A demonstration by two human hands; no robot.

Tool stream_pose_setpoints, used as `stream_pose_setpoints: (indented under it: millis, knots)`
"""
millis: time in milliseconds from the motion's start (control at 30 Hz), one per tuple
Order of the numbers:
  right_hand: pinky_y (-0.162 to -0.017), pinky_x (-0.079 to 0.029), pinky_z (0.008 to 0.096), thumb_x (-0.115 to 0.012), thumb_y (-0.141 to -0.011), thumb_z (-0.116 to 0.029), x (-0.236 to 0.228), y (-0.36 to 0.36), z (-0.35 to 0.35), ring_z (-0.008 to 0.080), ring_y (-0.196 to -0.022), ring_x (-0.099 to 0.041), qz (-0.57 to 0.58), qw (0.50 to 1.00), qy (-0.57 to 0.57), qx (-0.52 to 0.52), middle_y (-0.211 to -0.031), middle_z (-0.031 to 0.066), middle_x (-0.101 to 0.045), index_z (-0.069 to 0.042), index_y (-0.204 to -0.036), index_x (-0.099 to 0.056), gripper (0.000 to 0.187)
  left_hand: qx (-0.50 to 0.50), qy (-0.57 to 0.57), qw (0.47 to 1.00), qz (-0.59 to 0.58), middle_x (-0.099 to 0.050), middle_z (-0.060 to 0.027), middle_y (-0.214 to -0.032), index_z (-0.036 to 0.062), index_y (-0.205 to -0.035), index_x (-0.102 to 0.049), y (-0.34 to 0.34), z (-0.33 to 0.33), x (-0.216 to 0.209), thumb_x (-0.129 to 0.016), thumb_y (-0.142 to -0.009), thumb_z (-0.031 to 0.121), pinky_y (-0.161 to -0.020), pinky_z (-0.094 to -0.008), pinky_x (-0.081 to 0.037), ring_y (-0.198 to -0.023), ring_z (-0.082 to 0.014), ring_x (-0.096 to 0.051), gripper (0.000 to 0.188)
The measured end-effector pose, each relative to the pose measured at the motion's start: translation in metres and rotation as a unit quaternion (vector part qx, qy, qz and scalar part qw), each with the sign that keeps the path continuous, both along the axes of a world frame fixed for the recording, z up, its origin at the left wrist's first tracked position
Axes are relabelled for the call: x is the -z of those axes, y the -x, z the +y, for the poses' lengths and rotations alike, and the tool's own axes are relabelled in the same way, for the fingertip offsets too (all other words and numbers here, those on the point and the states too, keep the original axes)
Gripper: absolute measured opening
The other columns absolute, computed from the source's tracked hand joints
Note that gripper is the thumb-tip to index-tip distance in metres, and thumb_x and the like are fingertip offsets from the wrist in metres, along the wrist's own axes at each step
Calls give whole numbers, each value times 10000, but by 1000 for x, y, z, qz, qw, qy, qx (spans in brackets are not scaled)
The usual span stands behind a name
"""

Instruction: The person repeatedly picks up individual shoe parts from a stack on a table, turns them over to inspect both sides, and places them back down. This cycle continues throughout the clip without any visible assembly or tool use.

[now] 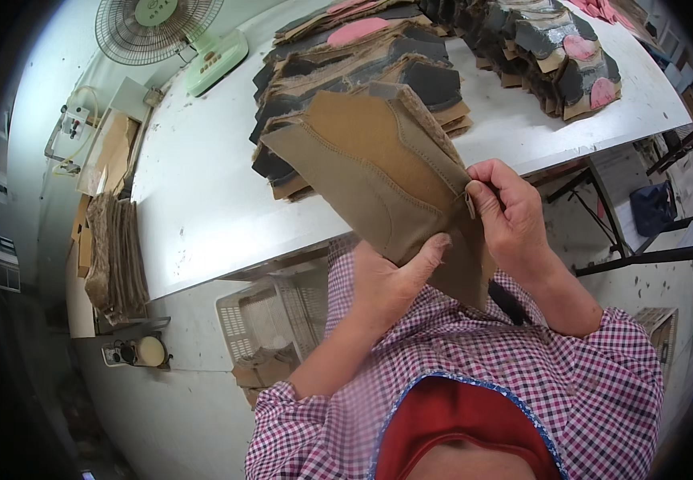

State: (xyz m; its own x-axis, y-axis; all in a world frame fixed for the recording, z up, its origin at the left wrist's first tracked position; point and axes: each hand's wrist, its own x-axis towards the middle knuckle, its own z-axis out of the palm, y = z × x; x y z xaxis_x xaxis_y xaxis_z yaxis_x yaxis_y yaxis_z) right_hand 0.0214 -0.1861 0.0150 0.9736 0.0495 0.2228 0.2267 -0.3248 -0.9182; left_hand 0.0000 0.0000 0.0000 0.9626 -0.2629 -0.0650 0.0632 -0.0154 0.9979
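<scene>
A stitched boot upper [362,172] in tan and olive-brown is held up in front of me, tilted, with a fuzzy lining along its upper right edge. My left hand [394,276] grips it from below, thumb on the front face and the other fingers hidden behind. At its right edge my right hand [510,216] is closed in a pinch, beside a small pale tab. Behind the held piece, a pile of similar fleece-lined uppers [354,60], some with pink patches, lies on the white table [194,200].
More stacked uppers [554,60] lie at the table's far right. A green fan [218,60] stands at the far left. Fuzzy brown pieces [114,256] hang at the left edge. Below the table are a plastic basket [258,316] and, to the right, a black metal frame [642,260].
</scene>
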Motion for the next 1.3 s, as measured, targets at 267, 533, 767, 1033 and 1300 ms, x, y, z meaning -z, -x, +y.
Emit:
stream_pose_setpoints:
  millis: [267,533,767,1033,1300]
  knots:
    - [-639,-428,308,-536,-915,-5,17,-18,5,246,-650,-492,-158,986,55,2,-735,99,-535,2,-932,-530,20,-13,137,991,-4,-574,-104,-1226,-42,-1271,-460,-1,2,18,-610,-795,-50,-896,-292,-473,-1076,-163,-575,499]
    - [-611,-400,280,-510,-937,-19,0,-13,3,157,-654,-439,-48,998,22,-35,-716,83,-497,-3,-907,-510,34,5,237,969,73,-584,-110,-1208,-43,-1256,-484,-8,10,2,-607,-826,-3,-930,-311,-456,-1094,-178,-564,449]
    - [-605,-381,259,-514,-936,-13,5,-13,0,125,-656,-396,-55,996,-2,-67,-719,48,-464,-11,-901,-506,36,-24,190,981,20,-602,-94,-1156,-48,-1237,-511,-8,10,23,-517,-907,59,-918,-277,-437,-1057,-153,-560,347]
    - [-600,-372,250,-522,-936,-28,3,-13,-6,111,-653,-386,-26,996,7,-83,-712,34,-435,-15,-898,-505,44,37,389,914,110,-575,-147,-1240,-51,-1245,-509,0,19,14,-466,-891,18,-952,-337,-451,-1130,-222,-563,363]
    - [-594,-378,249,-531,-930,-31,-6,-7,-4,113,-650,-402,-51,993,31,-101,-713,40,-452,-12,-890,-514,48,-41,101,993,-39,-645,-102,-1080,-46,-1131,-600,-1,13,23,-571,-936,152,-888,-305,-461,-993,-172,-587,279]
